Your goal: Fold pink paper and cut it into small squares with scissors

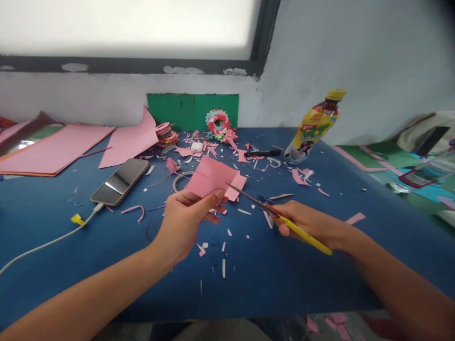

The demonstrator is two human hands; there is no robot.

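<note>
Paper projects beyond the left hand pinching it; right hand grips one pair of scissors; bench carries one phone, one bottle.

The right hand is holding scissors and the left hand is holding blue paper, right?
Almost! The paper in the left hand is pink, not blue, as the head view shows. The right hand does hold scissors.
</note>
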